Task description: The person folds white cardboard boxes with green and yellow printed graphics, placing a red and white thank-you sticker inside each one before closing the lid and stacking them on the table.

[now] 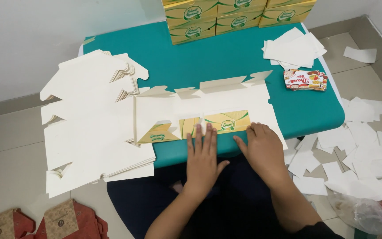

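A flat box blank [208, 106] lies unfolded, plain side up, across the near edge of the green table [226, 57], its front flaps turned over to show yellow print. The left hand [203, 155] rests flat and open on that near edge, fingers spread and pointing away. The right hand [264, 148] sits just beside it, palm down, fingers curled loosely onto the folded yellow flap [227, 121], gripping nothing that I can see. To the left a stack of blanks [89, 119] overhangs the table. Finished yellow boxes [235, 15] stand along the far edge. White paper slips [295, 48] and a small printed packet [306, 80] lie at the right, with more slips scattered on the floor [9, 146].
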